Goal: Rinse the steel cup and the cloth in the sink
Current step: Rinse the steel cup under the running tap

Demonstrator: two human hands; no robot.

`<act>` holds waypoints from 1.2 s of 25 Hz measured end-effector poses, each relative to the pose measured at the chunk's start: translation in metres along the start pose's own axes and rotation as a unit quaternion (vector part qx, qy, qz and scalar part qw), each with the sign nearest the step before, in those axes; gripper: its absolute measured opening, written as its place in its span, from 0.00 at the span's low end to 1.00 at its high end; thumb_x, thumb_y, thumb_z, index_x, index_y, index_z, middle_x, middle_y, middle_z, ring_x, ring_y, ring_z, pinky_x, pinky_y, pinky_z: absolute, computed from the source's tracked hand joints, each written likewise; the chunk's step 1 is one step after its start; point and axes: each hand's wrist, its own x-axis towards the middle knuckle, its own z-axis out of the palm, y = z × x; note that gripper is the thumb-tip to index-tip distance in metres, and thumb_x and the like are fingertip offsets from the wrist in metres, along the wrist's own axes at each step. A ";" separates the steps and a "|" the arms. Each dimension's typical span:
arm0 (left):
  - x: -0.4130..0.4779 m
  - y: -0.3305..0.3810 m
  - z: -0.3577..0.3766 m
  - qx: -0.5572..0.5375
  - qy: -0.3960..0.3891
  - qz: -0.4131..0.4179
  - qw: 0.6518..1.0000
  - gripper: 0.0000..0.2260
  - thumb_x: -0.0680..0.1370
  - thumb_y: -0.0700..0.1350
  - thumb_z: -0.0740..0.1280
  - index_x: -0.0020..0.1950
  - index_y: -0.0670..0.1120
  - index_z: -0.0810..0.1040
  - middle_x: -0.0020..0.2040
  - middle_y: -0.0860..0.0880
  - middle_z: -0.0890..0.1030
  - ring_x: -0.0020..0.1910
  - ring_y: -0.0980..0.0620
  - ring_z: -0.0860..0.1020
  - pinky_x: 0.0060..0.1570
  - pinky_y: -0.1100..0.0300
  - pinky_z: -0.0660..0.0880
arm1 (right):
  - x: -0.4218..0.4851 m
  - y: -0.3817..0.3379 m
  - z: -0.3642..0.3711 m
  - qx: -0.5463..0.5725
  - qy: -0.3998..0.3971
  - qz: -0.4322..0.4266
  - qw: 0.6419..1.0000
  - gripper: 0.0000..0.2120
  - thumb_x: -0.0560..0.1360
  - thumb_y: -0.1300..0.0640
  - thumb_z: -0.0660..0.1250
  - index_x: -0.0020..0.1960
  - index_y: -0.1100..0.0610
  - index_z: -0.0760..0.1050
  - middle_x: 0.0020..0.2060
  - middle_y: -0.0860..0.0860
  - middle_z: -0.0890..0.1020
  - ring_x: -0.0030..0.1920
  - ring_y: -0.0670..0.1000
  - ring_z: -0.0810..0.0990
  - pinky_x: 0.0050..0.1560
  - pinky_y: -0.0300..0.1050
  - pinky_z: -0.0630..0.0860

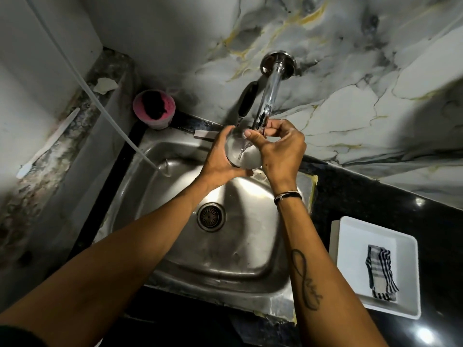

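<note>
My left hand point(220, 161) grips the steel cup point(240, 152) from its left side, holding it under the chrome tap point(266, 96) above the steel sink point(190, 249). My right hand point(280, 149) clasps the cup's right side, thumb over its rim. A thin stream of water runs into the cup. The checked cloth point(380, 272) lies folded on a white square tray point(350, 236) on the black counter at the right, away from both hands.
A pink cup point(154, 108) stands at the sink's back left corner. A white hose point(110, 121) hangs over the sink's left edge. A toothbrush point(47, 144) lies on the left ledge. The drain point(211, 216) sits mid-basin. A marble wall rises behind.
</note>
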 end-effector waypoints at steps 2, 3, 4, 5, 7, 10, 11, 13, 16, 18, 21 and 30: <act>-0.006 -0.002 0.006 0.004 -0.020 -0.017 1.000 0.56 0.57 0.46 0.90 0.81 0.50 0.66 0.75 0.47 0.78 0.76 0.48 0.77 0.77 0.41 0.75 | 0.000 -0.001 0.000 -0.022 0.001 -0.003 1.000 0.18 0.65 0.48 0.87 0.48 0.52 0.84 0.35 0.38 0.82 0.34 0.34 0.80 0.47 0.45 0.86; -0.010 -0.005 0.005 0.016 -0.026 -0.021 0.999 0.56 0.57 0.49 0.90 0.80 0.53 0.67 0.75 0.51 0.78 0.76 0.53 0.77 0.76 0.46 0.76 | -0.001 -0.002 -0.001 -0.032 -0.001 -0.006 0.999 0.19 0.65 0.47 0.87 0.49 0.52 0.84 0.35 0.38 0.81 0.35 0.34 0.79 0.48 0.46 0.86; -0.014 -0.009 0.004 0.026 -0.030 -0.021 0.999 0.56 0.56 0.50 0.90 0.80 0.56 0.66 0.76 0.53 0.78 0.77 0.56 0.75 0.77 0.49 0.75 | -0.001 -0.003 -0.001 -0.040 -0.001 -0.010 0.999 0.19 0.65 0.46 0.87 0.49 0.51 0.84 0.35 0.38 0.81 0.35 0.33 0.79 0.48 0.47 0.86; -0.018 -0.015 -0.001 0.032 -0.031 -0.019 0.999 0.57 0.57 0.49 0.90 0.81 0.56 0.66 0.77 0.53 0.77 0.77 0.54 0.75 0.78 0.47 0.74 | -0.001 -0.003 -0.002 -0.046 0.001 -0.011 0.999 0.19 0.65 0.45 0.86 0.48 0.51 0.84 0.35 0.38 0.81 0.35 0.33 0.78 0.48 0.47 0.86; -0.021 -0.024 -0.013 0.032 -0.020 -0.011 0.999 0.58 0.57 0.45 0.91 0.82 0.53 0.65 0.78 0.49 0.77 0.78 0.49 0.75 0.79 0.41 0.73 | -0.002 -0.004 -0.001 -0.050 0.009 -0.005 0.999 0.19 0.65 0.45 0.86 0.49 0.51 0.84 0.36 0.39 0.81 0.36 0.34 0.79 0.48 0.48 0.86; -0.013 -0.020 -0.028 0.037 0.001 -0.003 0.999 0.59 0.57 0.45 0.90 0.83 0.49 0.65 0.77 0.47 0.77 0.78 0.46 0.75 0.79 0.39 0.73 | -0.003 -0.004 0.001 -0.051 0.015 0.004 0.999 0.20 0.65 0.46 0.86 0.51 0.53 0.85 0.36 0.39 0.81 0.37 0.36 0.79 0.48 0.47 0.86; -0.008 -0.017 -0.028 0.036 0.000 0.001 0.999 0.59 0.57 0.45 0.90 0.83 0.48 0.64 0.77 0.46 0.77 0.77 0.45 0.75 0.79 0.39 0.72 | -0.003 -0.005 0.000 -0.053 0.013 0.003 0.998 0.20 0.66 0.46 0.86 0.51 0.53 0.84 0.36 0.39 0.81 0.36 0.35 0.79 0.47 0.46 0.85; -0.004 -0.011 -0.021 0.035 -0.011 -0.004 0.999 0.60 0.56 0.47 0.90 0.84 0.47 0.63 0.78 0.45 0.75 0.79 0.45 0.74 0.80 0.41 0.71 | -0.002 -0.006 0.000 -0.056 0.006 0.001 0.998 0.19 0.66 0.47 0.86 0.50 0.53 0.84 0.37 0.39 0.81 0.36 0.35 0.79 0.47 0.46 0.85; -0.009 -0.008 -0.008 0.050 -0.039 -0.020 0.998 0.63 0.56 0.51 0.89 0.86 0.50 0.61 0.80 0.47 0.73 0.80 0.47 0.72 0.81 0.44 0.70 | -0.002 -0.006 -0.002 -0.050 0.001 0.003 0.999 0.19 0.66 0.48 0.86 0.50 0.54 0.84 0.37 0.41 0.81 0.38 0.40 0.80 0.50 0.50 0.86; -0.016 -0.018 -0.007 0.057 -0.043 -0.015 0.997 0.60 0.57 0.49 0.90 0.84 0.52 0.63 0.79 0.47 0.75 0.79 0.47 0.73 0.81 0.42 0.70 | -0.002 -0.005 -0.002 -0.053 -0.002 0.000 0.999 0.19 0.66 0.47 0.86 0.50 0.53 0.83 0.37 0.40 0.81 0.38 0.40 0.79 0.50 0.51 0.86; -0.022 -0.025 -0.019 0.053 -0.024 -0.015 0.998 0.59 0.57 0.47 0.90 0.83 0.53 0.64 0.77 0.48 0.76 0.77 0.49 0.75 0.79 0.43 0.73 | -0.002 -0.003 0.000 -0.044 0.000 0.007 0.999 0.19 0.66 0.48 0.86 0.50 0.54 0.84 0.39 0.42 0.82 0.41 0.44 0.83 0.50 0.54 0.87; -0.014 -0.012 -0.008 0.051 -0.039 0.006 0.998 0.60 0.57 0.45 0.90 0.84 0.55 0.64 0.79 0.49 0.75 0.78 0.49 0.74 0.80 0.47 0.71 | -0.003 -0.005 -0.001 -0.049 -0.002 0.004 0.999 0.19 0.67 0.48 0.86 0.51 0.54 0.84 0.36 0.39 0.80 0.37 0.37 0.79 0.48 0.46 0.85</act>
